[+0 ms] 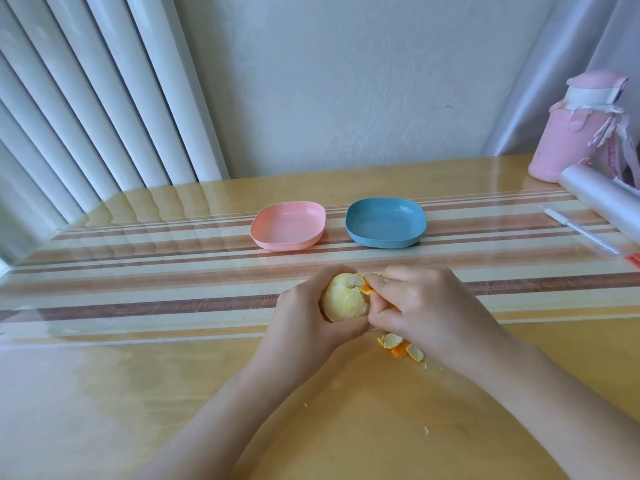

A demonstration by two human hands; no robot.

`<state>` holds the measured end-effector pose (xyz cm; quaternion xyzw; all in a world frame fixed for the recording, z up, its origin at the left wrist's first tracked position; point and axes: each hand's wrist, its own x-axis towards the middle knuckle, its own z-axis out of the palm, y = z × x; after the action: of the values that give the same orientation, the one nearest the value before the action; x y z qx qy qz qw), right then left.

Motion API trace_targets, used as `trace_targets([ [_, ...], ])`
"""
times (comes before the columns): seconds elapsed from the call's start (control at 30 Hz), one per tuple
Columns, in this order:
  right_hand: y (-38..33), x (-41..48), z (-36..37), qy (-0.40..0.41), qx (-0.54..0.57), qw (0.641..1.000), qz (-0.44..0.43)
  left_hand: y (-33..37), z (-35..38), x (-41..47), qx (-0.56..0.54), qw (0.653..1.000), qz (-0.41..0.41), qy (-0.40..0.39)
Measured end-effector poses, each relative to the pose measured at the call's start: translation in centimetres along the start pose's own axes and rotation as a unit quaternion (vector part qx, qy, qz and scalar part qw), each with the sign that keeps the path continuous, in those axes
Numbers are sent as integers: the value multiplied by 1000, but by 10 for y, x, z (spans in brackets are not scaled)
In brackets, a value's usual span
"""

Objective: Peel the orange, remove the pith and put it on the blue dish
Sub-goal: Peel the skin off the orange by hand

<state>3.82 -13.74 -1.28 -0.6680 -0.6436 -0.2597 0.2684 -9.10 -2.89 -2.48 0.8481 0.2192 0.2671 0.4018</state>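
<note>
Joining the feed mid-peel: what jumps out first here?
The two hands at centre: the left hand holds a mostly peeled orange while the right hand pinches the remaining peel. Behind them a pink dish and a blue dish sit side by side, both empty. Loose peel scraps lie on the table beneath the right hand.
</note>
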Motion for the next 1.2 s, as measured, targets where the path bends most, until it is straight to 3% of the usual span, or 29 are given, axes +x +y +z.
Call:
trace_targets([
  [0.27, 13, -3, -5, -120, 129, 984, 33, 1, -8, 4, 7, 999, -17, -34],
  [0.43, 10, -4, -5, -110, 68, 992, 3, 3, -13, 4, 34, 995, -35, -92],
  [0.7, 2, -9, 3, -87, -74, 992, -50, 6, -9, 0, 61, 994, -37, -86],
  [0.9, 1, -5, -3, -64, -66, 994, -54, 5, -8, -2, 80, 992, -28, -95],
  [1.03, 1, -5, -4, -78, 5, 996, -35, 6, -6, -3, 107, 985, 10, -138],
  [1.2, 11, -2, -9, -34, 106, 992, 66, 2, -2, -1, 45, 990, 7, -131],
])
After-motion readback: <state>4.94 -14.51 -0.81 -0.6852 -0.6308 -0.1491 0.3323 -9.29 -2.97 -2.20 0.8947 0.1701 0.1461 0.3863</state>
